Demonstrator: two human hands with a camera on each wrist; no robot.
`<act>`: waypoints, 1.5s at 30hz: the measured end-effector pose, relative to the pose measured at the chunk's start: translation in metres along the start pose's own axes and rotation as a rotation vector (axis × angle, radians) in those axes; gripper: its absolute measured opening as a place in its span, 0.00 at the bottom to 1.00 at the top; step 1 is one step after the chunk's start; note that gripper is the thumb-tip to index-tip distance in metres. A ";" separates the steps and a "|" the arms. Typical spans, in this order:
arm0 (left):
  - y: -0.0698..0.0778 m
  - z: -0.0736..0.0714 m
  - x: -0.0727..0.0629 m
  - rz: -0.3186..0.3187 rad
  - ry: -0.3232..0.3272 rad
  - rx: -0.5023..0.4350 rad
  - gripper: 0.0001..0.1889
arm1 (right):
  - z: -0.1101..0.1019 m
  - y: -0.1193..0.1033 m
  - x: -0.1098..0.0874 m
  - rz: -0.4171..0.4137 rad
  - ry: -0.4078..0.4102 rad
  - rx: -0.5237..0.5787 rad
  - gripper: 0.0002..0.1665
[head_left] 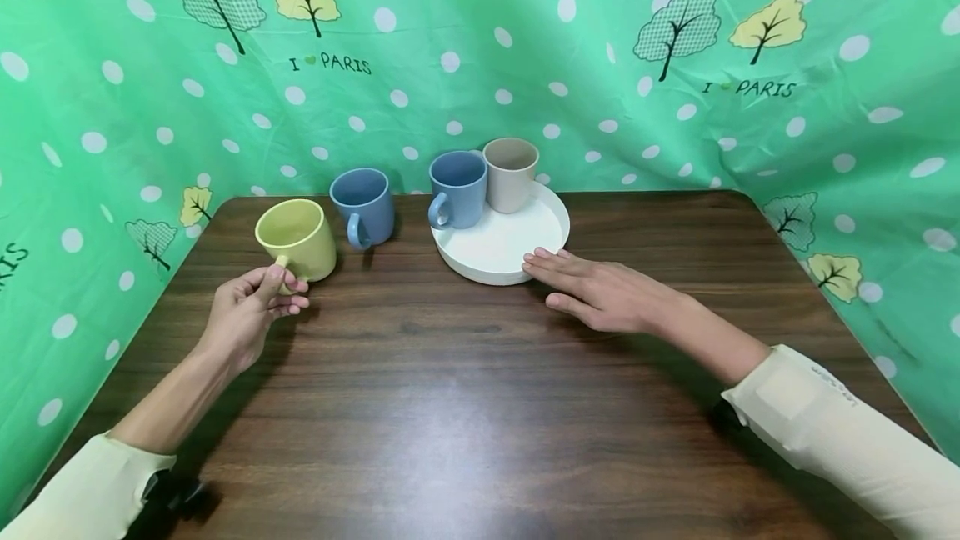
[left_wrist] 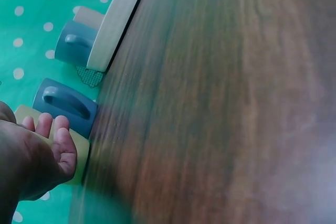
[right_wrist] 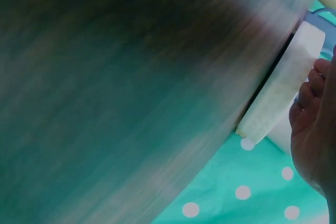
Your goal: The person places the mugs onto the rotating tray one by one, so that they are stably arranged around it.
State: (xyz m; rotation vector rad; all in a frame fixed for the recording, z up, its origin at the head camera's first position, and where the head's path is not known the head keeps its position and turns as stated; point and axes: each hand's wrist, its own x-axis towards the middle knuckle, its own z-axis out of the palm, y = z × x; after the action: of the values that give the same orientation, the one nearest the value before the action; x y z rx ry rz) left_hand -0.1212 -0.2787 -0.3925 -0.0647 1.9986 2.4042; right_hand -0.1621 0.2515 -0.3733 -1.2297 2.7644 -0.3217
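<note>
At the left of the table, my left hand pinches the handle of a yellow-green mug between thumb and fingers; the mug stands upright. Beside it, to the right, is a blue mug with its handle toward me. A round white tray lies farther right, bearing a second blue mug and a beige mug at its back left. My right hand has its fingers stretched out, fingertips right at the tray's front right rim. In the left wrist view the hand covers much of the yellow-green mug.
The dark wooden table reaches back to a green dotted cloth that hangs behind it and along both sides. The mugs and tray stand near the table's far edge. A black strap shows at the left sleeve.
</note>
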 end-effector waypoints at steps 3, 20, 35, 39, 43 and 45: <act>-0.001 0.001 -0.005 0.012 -0.007 0.002 0.14 | 0.000 -0.002 0.003 -0.014 0.007 -0.001 0.37; -0.003 0.009 -0.025 0.004 -0.039 0.000 0.14 | 0.003 -0.012 0.015 -0.091 0.020 -0.038 0.37; -0.006 0.023 -0.034 0.023 -0.060 -0.010 0.14 | 0.004 -0.020 0.025 -0.102 0.002 -0.034 0.38; -0.006 0.026 -0.036 0.022 -0.068 -0.006 0.14 | 0.005 -0.021 0.027 -0.099 -0.005 -0.032 0.38; -0.007 0.028 -0.038 0.020 -0.077 -0.002 0.14 | 0.005 -0.022 0.028 -0.093 -0.010 -0.034 0.38; -0.007 0.029 -0.040 0.020 -0.080 0.000 0.14 | 0.005 -0.022 0.028 -0.095 -0.009 -0.036 0.38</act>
State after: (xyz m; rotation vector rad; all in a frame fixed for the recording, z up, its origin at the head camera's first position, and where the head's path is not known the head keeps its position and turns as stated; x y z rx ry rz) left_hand -0.0819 -0.2484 -0.3926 0.0507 1.9747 2.3784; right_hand -0.1641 0.2150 -0.3736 -1.3705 2.7218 -0.2742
